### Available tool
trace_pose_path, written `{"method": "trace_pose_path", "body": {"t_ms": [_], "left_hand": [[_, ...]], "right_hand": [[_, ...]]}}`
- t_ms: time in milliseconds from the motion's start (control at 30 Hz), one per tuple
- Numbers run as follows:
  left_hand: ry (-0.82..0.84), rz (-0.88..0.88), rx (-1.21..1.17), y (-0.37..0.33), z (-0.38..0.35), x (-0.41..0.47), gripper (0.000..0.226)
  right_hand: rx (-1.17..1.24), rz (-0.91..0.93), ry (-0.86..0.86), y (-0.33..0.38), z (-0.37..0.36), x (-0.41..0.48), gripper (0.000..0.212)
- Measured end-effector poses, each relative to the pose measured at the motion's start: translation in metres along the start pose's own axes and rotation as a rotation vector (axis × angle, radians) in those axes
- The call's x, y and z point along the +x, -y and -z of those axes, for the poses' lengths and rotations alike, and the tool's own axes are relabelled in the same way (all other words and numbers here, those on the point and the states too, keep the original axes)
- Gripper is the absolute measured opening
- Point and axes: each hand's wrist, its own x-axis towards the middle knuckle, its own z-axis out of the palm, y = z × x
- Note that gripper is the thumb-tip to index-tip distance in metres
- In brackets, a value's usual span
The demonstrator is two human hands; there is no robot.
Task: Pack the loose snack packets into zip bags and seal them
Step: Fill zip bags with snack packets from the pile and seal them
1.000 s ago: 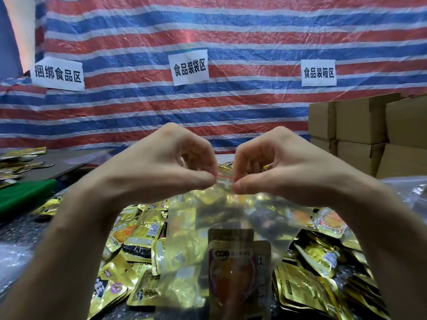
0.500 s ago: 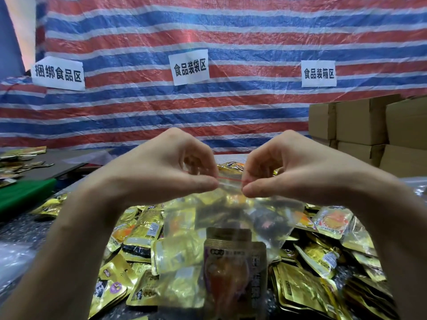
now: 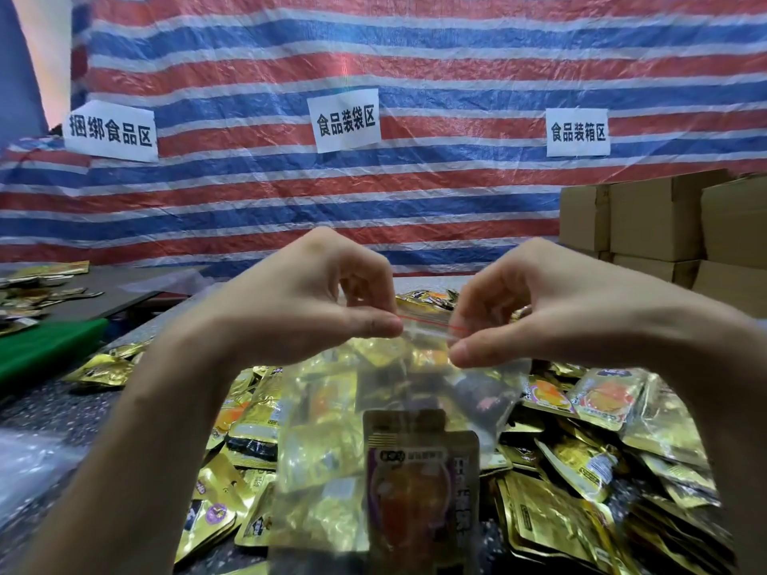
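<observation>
Sealing is in hand: the zip bag [image 3: 398,408], raised over loose packets [image 3: 560,524] on the counter [image 3: 41,408], is pinched at its red strip [image 3: 427,322] by fingers of the left hand [image 3: 299,309] and right hand [image 3: 552,313]; pressing along the strip is likely called for next.

counter [image 3: 39,408]: dark speckled top | gold snack packets [image 3: 560,520]: loose overlapping heap, middle to right | stray packet [image 3: 103,369]: left of heap, near green sheet | green sheet [image 3: 41,350]: far left | clear plastic [image 3: 29,462]: crumpled, near-left corner
</observation>
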Motion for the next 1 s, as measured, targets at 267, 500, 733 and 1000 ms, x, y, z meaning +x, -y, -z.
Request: {"method": "trace_pose_path", "body": {"t_ms": [267,500,733,1000], "left_hand": [[0.069,0.125,0.132,-0.004,0.007,-0.006,0.019],[0.140,0.110,0.082,-0.019,-0.007,-0.001,0.060],[0.066,0.081,0.141,-0.017,-0.001,-0.004,0.019],[0.065,0.096,0.111,-0.012,0.008,-0.008,0.025]], "right_hand": [[0.001,0.051,-0.033,0.002,-0.006,0.005,0.011],[0.092,0.125,-0.031,0.000,-0.004,0.003,0.003],[0.175,0.126,0.082,-0.003,0.001,-0.001,0.020],[0.257,0.076,0.065,-0.013,0.009,-0.003,0.018]]}}
